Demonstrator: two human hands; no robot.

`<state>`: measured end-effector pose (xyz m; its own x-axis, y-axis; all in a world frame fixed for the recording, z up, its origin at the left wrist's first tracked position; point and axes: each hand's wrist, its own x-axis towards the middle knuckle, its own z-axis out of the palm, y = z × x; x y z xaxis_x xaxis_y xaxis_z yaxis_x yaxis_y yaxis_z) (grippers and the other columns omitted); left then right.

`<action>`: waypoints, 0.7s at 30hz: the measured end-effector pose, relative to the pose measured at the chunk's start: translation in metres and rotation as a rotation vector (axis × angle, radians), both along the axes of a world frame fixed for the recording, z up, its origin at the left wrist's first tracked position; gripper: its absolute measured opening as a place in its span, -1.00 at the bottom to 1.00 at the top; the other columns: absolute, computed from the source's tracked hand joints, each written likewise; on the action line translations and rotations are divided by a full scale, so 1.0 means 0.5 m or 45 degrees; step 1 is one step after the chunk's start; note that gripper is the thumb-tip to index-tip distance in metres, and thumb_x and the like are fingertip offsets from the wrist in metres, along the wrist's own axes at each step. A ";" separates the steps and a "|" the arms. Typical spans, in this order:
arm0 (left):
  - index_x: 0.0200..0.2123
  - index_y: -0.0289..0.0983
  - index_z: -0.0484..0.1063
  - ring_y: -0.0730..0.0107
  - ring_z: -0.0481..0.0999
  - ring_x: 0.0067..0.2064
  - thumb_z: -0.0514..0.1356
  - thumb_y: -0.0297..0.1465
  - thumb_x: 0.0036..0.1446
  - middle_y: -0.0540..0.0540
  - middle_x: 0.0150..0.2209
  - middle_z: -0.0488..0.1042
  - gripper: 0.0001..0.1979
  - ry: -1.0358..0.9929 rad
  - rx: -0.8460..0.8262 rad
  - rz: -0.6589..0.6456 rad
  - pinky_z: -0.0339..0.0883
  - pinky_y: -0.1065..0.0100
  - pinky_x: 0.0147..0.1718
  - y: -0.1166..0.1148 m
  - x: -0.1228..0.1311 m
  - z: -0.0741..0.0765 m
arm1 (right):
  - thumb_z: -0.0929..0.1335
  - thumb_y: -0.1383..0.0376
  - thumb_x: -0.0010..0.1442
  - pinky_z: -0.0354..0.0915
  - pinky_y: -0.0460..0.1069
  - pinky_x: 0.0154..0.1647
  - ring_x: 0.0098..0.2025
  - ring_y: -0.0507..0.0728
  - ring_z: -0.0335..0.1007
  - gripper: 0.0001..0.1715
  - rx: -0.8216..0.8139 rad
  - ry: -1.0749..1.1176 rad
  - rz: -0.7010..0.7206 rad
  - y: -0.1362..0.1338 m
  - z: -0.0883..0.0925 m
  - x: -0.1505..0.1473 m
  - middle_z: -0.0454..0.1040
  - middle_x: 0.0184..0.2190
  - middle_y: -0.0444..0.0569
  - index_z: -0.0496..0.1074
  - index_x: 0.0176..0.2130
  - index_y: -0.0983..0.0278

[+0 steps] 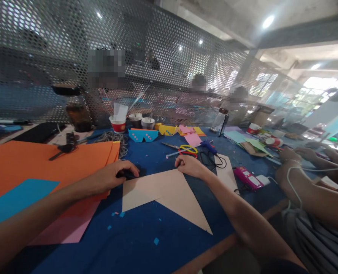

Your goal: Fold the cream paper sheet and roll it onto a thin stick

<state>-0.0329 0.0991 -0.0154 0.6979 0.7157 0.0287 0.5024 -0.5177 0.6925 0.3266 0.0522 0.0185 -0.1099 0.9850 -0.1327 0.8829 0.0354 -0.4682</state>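
Observation:
A folded sheet of beige paper (154,188) lies on the blue tabletop in front of me, its right part reaching down to a point. My left hand (111,177) is curled at the sheet's upper left corner; a dark patch shows under its fingers, and I cannot make out whether it is an object or shadow. At the upper right corner, my right hand (190,166) pinches the paper's edge with closed fingers. Small blue paper scraps (156,241) are scattered below the sheet.
Orange sheets (80,154), blue paper (23,196) and pink paper (72,228) lie left. Beyond are scissors (186,148), a blue glue gun (208,146), paper masks (143,135), cups (118,125) and a jar (77,112). A pink device (248,178) and another person's arm (308,179) are right.

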 end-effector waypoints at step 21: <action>-0.01 -0.07 0.69 0.03 0.68 0.18 0.19 -0.42 -0.08 -0.08 0.08 0.74 -0.47 -0.026 -0.147 0.089 0.52 0.08 0.22 -0.016 0.009 0.033 | 0.63 -0.05 0.26 0.31 0.23 0.38 0.32 0.32 0.44 -0.30 0.373 0.081 0.844 -0.096 -0.015 -0.114 0.56 0.26 0.14 0.55 0.23 0.19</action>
